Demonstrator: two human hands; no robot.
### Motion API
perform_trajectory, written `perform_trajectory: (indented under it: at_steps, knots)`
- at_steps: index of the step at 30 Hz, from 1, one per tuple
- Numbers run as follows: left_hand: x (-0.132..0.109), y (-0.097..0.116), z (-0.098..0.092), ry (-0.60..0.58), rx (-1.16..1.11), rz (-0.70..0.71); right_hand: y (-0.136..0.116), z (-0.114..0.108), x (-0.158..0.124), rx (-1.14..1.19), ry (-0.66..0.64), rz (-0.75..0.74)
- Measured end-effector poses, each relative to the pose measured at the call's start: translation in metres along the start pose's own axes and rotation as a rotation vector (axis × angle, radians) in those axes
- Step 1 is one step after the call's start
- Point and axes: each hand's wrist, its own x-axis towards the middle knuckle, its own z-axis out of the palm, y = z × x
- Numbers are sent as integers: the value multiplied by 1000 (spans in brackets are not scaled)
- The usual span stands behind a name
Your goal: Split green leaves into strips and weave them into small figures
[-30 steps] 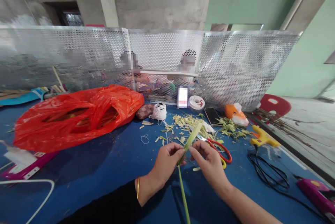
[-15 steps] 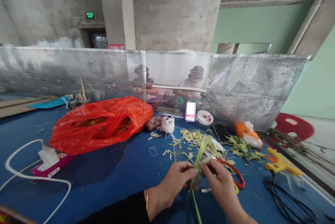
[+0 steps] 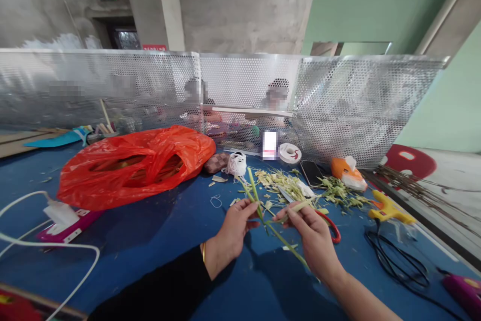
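Note:
Green leaf strips stand up from the pinch of my left hand, whose thumb and fingers are closed on them. My right hand pinches a paler, wider leaf strip that reaches across toward the green ones. The strips cross between my hands, and a thin green stem trails from the crossing down to the right, beneath my right hand. Scissors with a red handle lie on the blue table behind my right hand, partly hidden by it.
Leaf scraps lie beyond my hands, near a white string ball, a tape roll and a dark phone. A red plastic bag spreads at left. A yellow glue gun with black cable lies right. A perforated metal screen stands behind.
My hands have moved slightly apart, drawing the pale strip out to the right. The green strips now tilt left, and the trailing stem swings right. The camera view has shifted a little.

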Motion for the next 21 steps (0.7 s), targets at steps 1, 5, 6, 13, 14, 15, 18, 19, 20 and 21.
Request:
perform_trajectory:
  at_steps: [1,5,6,13,14,15,18,19,20,21]
  knots:
    - [2,2,-1,8,-18,1,-1,-1,-1,13,-34,-2]
    - [7,6,-4,-2,-76,-13,-8,-5,-8,-25,-311,-28]
    - [7,7,-4,-7,-78,-12,-12,-6,-8,-10,-361,-38]
    - [0,13,0,-120,-2,69,-22,-19,11,351,-58,155]
    - [-1,14,0,-134,13,81,-20,-21,14,350,-42,217]
    - [-1,14,1,-144,25,89,-18,-21,17,334,-41,266]
    - [-3,13,1,-162,64,109,-12,-17,16,158,-112,282]
    - [-4,13,2,-165,88,114,-10,-13,14,73,-170,256]
    - [-5,12,2,-166,116,121,-9,-9,10,-10,-236,226]
    - [-6,12,3,-169,148,131,-8,-4,7,-70,-300,202]
